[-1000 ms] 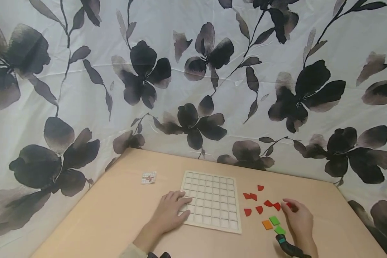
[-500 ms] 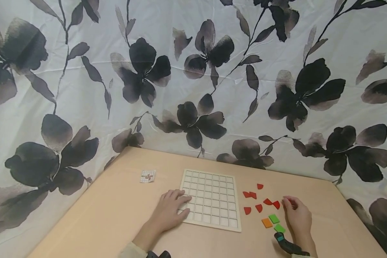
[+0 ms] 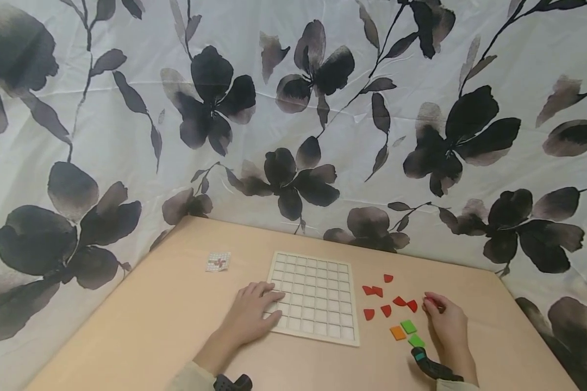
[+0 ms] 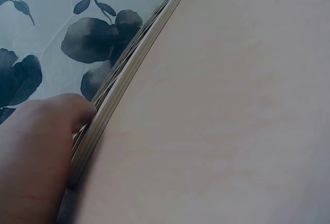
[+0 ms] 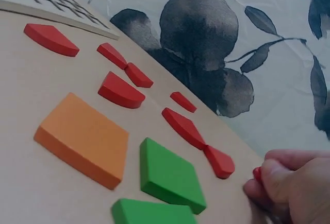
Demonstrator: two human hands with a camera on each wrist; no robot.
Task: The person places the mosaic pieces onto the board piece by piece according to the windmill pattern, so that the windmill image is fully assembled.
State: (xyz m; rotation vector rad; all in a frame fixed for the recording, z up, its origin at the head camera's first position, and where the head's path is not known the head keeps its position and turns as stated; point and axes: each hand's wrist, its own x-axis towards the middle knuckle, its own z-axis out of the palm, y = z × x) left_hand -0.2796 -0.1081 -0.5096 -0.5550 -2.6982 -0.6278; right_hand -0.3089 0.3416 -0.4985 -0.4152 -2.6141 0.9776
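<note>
While palm-down, left hand (image 3: pixel 251 312) on board (image 3: pixel 318 297)

Pinched red pc (image 5: pixel 257 173) prob. mostly hidden

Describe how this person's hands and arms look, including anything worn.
The left hand and right hand are ungloved. Pale beige sleeves show at both arms. Each wrist wears a black device; the right one has a teal patch.

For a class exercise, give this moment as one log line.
left fingers: on pale gridded board; right fingers: pinch mostly hidden red piece; nearby: red wedge pieces, two green square tiles, orange square tile
</note>
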